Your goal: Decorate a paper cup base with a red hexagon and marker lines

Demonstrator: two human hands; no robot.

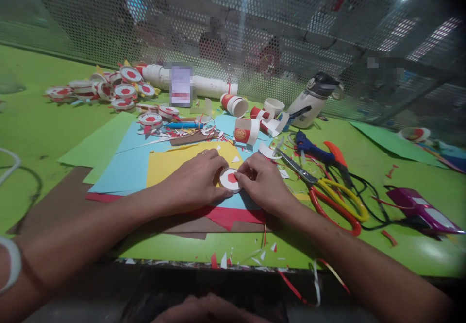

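A round white paper cup base (226,183) with a red paper piece (232,178) on its face lies between my hands, over the stacked sheets. My left hand (198,179) curls round its left side, thumb along the near rim. From the right, my right hand (262,179) has its thumb at the red piece, with the fingers bent and closed by the rim; its fingertips are partly hidden. Beneath are yellow paper (163,165), blue paper (124,167) and red paper (233,216). Big scissors (327,196) with yellow and orange handles rest right of my right hand.
Finished-looking red and white discs (125,91) are piled at back left. Cut paper cups (247,131) and a blue pen (184,125) lie beyond my hands. A blue glue gun (316,148), cables and a purple device (424,209) are right. A mesh screen (174,26) stands behind.
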